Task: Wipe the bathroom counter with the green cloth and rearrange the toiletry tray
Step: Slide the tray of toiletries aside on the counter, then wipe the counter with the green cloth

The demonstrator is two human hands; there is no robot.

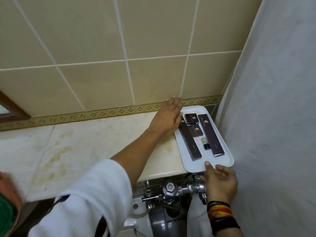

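One white tray [220, 161] sits at the right end of the counter [95, 147], its near edge hanging slightly past the counter's front lip, close to the pale curtain [273, 117] on the right. On the tray: four dark boxes and one small bottle. Two long boxes, one on the left side [189, 144] and one on the right [211, 135]. Two small boxes lie between them, one at the far end [191, 119] and one just nearer [196, 131]. The small bottle [205, 142], green label, dark cap, lies near the middle, just beside the right long box. A scrap of white paper with red print [198, 139] lies next to it; print unreadable.

Left hand [168, 117] open, fingers spread flat, resting at the tray's far left edge against the tiled wall [119, 48]. Right hand [220, 182] pinches the tray's near edge, thumb on top, fingers under. Dark bands on that wrist [220, 212].

Green cloth [6, 218] at the far left lower corner, blurred, possibly draped over something pinkish. Counter shows yellowish stains [56, 154]. One chrome valve fitting [179, 190] below the counter.
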